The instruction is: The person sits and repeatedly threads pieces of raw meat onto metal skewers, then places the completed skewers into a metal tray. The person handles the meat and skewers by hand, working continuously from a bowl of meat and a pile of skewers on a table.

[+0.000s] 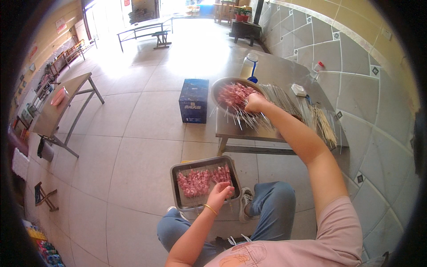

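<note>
My left hand (pixel 221 196), with a yellow bangle at the wrist, is over the right part of a dark metal tray (pixel 173 187). Its fingers are at the lower end of a group of raw meat skewers (pixel 220 174); whether they grip one is unclear. A wider group of meat skewers (pixel 194 183) lies at the tray's left. My right hand (pixel 256 102) reaches to the right edge of a metal bowl (pixel 215 96) heaped with skewered raw meat (pixel 235 94). Its fingers are curled among the skewers' bare ends; their grip is hidden by the hand.
On the metal table (pixel 240 131) lie bare metal skewers (pixel 280 98), bamboo sticks (pixel 323 125), a white box (pixel 298 90) and a plastic jar (pixel 249 65). A blue carton (pixel 193 101) stands left of the table. A tiled wall (pixel 357 93) runs along the right.
</note>
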Tool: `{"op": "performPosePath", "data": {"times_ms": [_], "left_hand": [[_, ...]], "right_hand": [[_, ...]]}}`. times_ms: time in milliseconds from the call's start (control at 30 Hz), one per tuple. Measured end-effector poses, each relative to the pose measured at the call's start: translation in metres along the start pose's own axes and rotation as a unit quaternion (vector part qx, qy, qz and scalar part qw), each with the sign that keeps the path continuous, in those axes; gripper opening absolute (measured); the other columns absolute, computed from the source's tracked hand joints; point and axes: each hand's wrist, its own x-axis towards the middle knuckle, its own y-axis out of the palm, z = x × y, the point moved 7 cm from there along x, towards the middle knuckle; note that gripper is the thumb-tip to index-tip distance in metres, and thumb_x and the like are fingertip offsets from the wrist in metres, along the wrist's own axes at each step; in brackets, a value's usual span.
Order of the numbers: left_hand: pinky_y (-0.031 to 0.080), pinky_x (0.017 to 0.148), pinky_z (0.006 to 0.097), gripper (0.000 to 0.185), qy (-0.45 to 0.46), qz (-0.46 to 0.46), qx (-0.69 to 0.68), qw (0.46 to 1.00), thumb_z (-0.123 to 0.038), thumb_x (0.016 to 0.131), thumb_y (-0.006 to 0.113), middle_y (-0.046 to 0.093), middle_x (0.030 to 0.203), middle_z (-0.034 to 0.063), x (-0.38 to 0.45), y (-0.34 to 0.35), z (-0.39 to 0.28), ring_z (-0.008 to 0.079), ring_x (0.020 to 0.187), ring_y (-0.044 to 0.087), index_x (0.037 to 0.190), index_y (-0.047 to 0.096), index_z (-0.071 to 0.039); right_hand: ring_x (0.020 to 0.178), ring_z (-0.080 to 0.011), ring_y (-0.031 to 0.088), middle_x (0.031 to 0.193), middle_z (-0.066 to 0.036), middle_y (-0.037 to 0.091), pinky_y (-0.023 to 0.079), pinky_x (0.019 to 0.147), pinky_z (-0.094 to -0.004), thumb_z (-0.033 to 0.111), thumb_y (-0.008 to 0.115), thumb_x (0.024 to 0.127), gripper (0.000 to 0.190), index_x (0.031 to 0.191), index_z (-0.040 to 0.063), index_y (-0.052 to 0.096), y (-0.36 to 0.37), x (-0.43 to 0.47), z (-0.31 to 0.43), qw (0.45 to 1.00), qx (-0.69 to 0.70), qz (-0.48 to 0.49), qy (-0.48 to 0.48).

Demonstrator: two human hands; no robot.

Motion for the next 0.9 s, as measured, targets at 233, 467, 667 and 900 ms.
{"op": "performPosePath", "data": {"times_ms": [233, 467, 667, 900], "left_hand": [[0.046, 0.074, 0.0242, 0.032, 0.0, -0.003, -0.001, 1.0, -0.021, 0.089, 0.057, 0.063, 0.102, 0.006, 0.002, -0.001, 0.0, 0.01, 0.085, 0.057, 0.114, 0.052, -0.003], [0.046, 0.074, 0.0248, 0.032, 0.008, 0.001, -0.009, 1.0, -0.021, 0.088, 0.058, 0.063, 0.102, 0.0063, 0.006, -0.003, 0.004, 0.0102, 0.085, 0.057, 0.114, 0.052, -0.002], [0.047, 0.077, 0.0269, 0.034, 0.003, -0.005, 0.051, 0.999, -0.023, 0.088, 0.059, 0.062, 0.105, 0.0072, 0.01, -0.004, 0.008, 0.0121, 0.088, 0.058, 0.115, 0.051, -0.001], [0.046, 0.082, 0.0271, 0.037, 0.014, 0.008, 0.108, 0.994, -0.024, 0.089, 0.059, 0.06, 0.11, 0.0064, 0.0, -0.003, 0.004, 0.0138, 0.095, 0.057, 0.117, 0.05, -0.002]], "right_hand": [[0.069, -0.0223, 0.065, 0.081, -0.019, 0.065, 0.053, 0.058, -0.0331, 0.022, 0.067, 0.063, 0.036, 0.081, -0.008, 0.063, -0.001, -0.004, -0.003, 0.975, 0.189, 0.098, 0.064], [0.053, -0.0063, 0.051, 0.075, -0.004, 0.056, 0.045, 0.045, -0.0163, 0.013, 0.048, 0.093, 0.016, 0.095, -0.003, 0.05, 0.019, -0.04, 0.004, 0.705, 0.638, 0.281, 0.128], [0.043, -0.0017, 0.029, 0.061, 0.005, 0.037, 0.021, 0.034, -0.0162, 0.018, 0.026, 0.1, 0.028, 0.097, 0.0, 0.048, 0.032, -0.047, 0.003, 0.577, 0.751, 0.263, 0.184], [0.044, -0.0028, 0.031, 0.063, 0.004, 0.041, 0.022, 0.036, -0.0176, 0.015, 0.035, 0.097, 0.02, 0.098, 0.001, 0.049, 0.016, -0.08, -0.009, 0.626, 0.768, 0.118, 0.055]]}}
